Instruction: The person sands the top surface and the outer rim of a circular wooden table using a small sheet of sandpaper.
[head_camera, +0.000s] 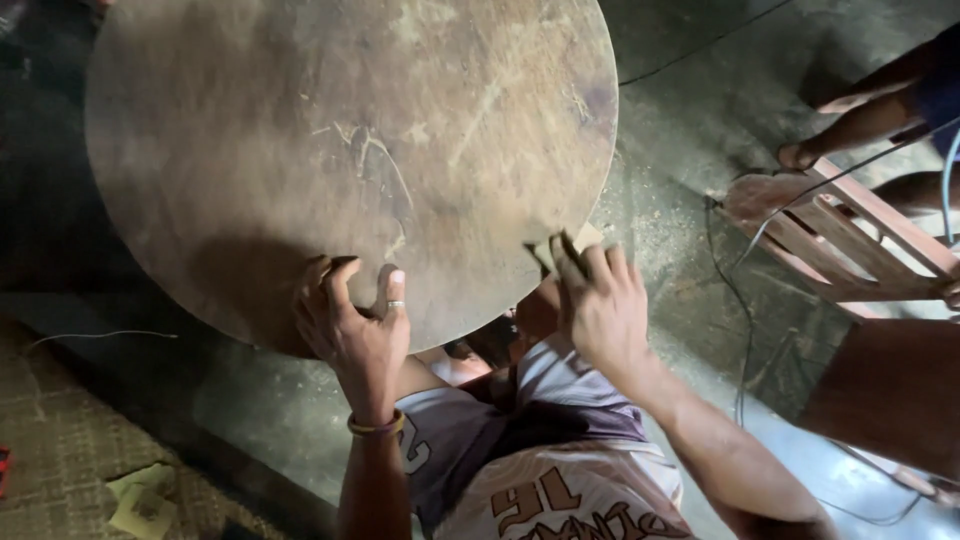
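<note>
Left hand (352, 325) grips the near edge of the round wooden board (350, 150); right hand (598, 305) pinches a tan sanding pad (566, 248) against its rim. Pale paper scraps (140, 498) lie lower left on the floor.

Both forearms rise from the six o'clock edge of the view, bare to the elbows and angled inward toward each other. The left hand (352, 325) sits at about seven o'clock, fingers curled over and thumb raised, a ring on the thumb and a band at the wrist. The right hand (598, 305) lies near five o'clock, fingers pressed together and pointing toward eleven o'clock, pinched closed.
</note>
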